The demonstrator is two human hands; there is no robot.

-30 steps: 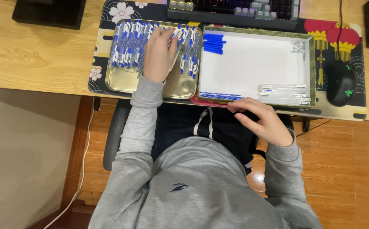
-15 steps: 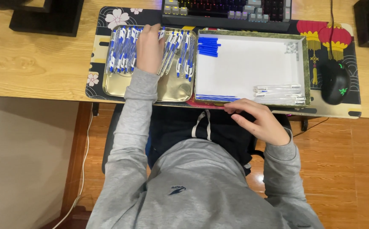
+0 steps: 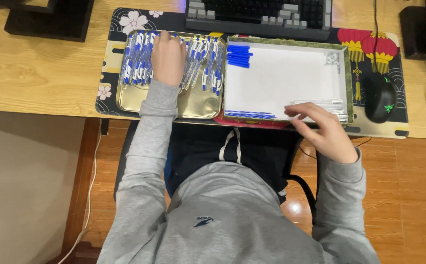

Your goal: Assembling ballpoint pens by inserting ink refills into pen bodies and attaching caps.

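Gold-coloured metal forms the tray on the left, heaped with blue-and-white pens too tangled to count. One left hand lies palm-down on them, fingers curled together and their tips hidden, so I cannot tell whether it pinches a pen. Next comes one white box holding a stack of blue caps, thin blue refills and clear barrels, all too small to count. One right hand hovers spread over those barrels.

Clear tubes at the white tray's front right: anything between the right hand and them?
Nothing visible. The right hand reaches over the white tray's front edge, fingers right at the clear tubes. Actual contact can't be told.
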